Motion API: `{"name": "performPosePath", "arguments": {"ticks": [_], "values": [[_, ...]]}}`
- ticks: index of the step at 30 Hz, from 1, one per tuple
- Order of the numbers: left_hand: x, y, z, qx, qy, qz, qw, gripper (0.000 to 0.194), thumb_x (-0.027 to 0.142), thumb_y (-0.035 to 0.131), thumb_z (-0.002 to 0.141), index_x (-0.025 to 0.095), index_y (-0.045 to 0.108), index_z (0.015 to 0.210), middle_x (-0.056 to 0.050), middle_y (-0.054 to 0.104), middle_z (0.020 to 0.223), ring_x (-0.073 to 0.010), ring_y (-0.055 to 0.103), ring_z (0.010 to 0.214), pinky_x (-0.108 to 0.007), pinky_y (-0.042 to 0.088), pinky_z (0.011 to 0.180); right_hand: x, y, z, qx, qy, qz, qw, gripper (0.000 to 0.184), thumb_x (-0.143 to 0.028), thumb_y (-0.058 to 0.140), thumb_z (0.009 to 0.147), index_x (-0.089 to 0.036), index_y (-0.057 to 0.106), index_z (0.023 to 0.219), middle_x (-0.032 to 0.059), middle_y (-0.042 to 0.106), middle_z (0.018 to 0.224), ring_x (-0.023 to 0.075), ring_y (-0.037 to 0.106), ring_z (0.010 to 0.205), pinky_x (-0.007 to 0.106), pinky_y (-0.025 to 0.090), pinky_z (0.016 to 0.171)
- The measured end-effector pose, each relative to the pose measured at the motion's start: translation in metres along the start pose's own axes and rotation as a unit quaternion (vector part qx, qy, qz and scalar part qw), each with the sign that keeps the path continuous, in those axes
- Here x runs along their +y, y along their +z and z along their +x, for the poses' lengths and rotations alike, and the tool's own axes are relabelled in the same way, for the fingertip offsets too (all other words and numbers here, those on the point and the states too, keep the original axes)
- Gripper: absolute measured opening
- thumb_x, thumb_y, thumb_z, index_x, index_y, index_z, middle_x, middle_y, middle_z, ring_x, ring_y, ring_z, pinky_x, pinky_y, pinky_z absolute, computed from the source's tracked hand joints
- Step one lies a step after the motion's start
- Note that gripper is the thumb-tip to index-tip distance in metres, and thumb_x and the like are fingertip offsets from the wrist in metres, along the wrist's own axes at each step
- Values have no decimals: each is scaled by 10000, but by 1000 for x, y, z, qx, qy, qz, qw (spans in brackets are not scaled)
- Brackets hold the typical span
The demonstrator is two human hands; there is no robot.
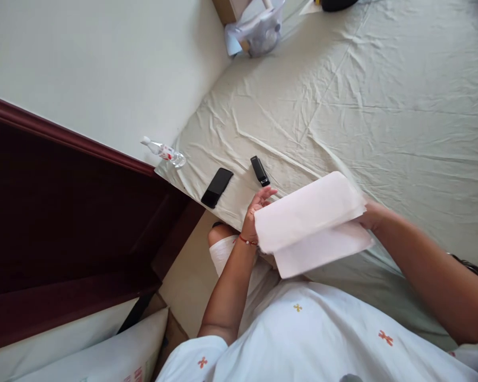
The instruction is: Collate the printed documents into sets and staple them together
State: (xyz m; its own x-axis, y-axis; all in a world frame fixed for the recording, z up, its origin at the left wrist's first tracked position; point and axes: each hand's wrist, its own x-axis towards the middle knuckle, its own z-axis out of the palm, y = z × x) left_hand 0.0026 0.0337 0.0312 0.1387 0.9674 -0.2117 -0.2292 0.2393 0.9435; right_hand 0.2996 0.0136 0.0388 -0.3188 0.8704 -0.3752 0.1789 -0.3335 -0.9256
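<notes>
My right hand [370, 215] is closed on the right end of some white paper sheets [310, 212]; its fingers are mostly hidden behind them. The sheets lie in two offset layers, tilted above my lap, and their right edge is slightly blurred. My left hand [258, 208] is at the left edge of the sheets, palm against or close to them, with its visible fingers stretched out and apart. Just beyond those fingers a black stapler [259, 171] rests on the bed sheet. A dark-screened phone [217, 187] lies left of the stapler.
A wrinkled pale bed sheet [402, 122] covers the surface ahead. A clear plastic bottle [165, 152] leans at its left corner, by the wall and a dark red wooden panel [63, 212]. A filled plastic bag [261, 34] sits at the back. White sacks [103, 347] stand lower left.
</notes>
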Motion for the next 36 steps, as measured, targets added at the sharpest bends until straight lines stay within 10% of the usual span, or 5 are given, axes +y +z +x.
{"name": "performPosePath", "arguments": {"ticks": [5, 20, 26, 36], "values": [[-2, 3, 11, 47, -74, -73, 993, 690, 295, 807, 502, 172, 718, 1175, -127, 769, 1147, -325, 733, 1028, -470, 592, 911, 4, 1, -17, -111, 180, 128, 969, 477, -612, 851, 750, -214, 814, 1011, 113, 820, 1045, 312, 788, 900, 410, 668, 784], [-3, -2, 29, -32, -12, -117, 993, 280, 285, 679, 613, 203, 522, 830, -96, 687, 1345, -323, 654, 1247, -494, 543, 1028, 2, 5, -11, -105, 129, 152, 974, 570, -645, 809, 795, -229, 754, 1181, 93, 809, 1114, 304, 791, 947, 391, 659, 792], [-4, -7, 37, 88, -54, -37, 994, 470, 359, 822, 675, 177, 647, 1071, -51, 733, 960, -169, 679, 797, -291, 540, 746, 7, 3, 3, -4, 138, 145, 980, 503, -611, 797, 815, -217, 738, 1122, 91, 812, 958, 277, 780, 797, 352, 630, 652], [22, -15, 56, 170, -161, 93, 968, 122, 69, 642, 826, 125, 601, 926, 78, 443, 574, -30, 310, 427, -183, 165, 451, 3, -11, 32, 6, 155, 97, 983, 283, -513, 725, 868, -235, 716, 919, 83, 791, 877, 261, 746, 699, 366, 614, 598]]}}
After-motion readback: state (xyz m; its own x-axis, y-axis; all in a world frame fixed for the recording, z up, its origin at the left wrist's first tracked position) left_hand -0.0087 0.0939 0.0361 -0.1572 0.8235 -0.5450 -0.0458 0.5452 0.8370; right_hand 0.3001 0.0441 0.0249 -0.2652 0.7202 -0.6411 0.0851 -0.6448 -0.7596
